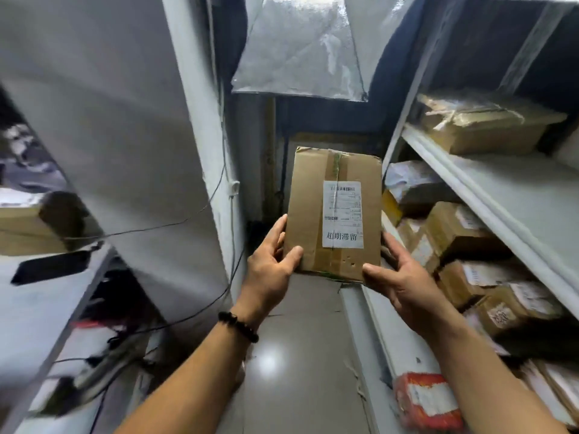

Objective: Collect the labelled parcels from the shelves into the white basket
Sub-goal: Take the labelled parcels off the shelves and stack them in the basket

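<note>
I hold a brown cardboard parcel (313, 211) upright in front of me, in the aisle between two shelf units. A white printed label (342, 214) faces me, upside down. My left hand (271, 264) grips the parcel's lower left edge, thumb on the front. My right hand (402, 283) grips its lower right corner, thumb on the front and fingers behind. The white basket is not in view.
The white shelves on the right (488, 183) carry several labelled cardboard boxes (460, 230) and a red packet (429, 402) low down. A grey shelf unit on the left (131, 136) holds a box (34, 227) and trailing black cables (188, 217). The glossy floor (297, 355) runs between them.
</note>
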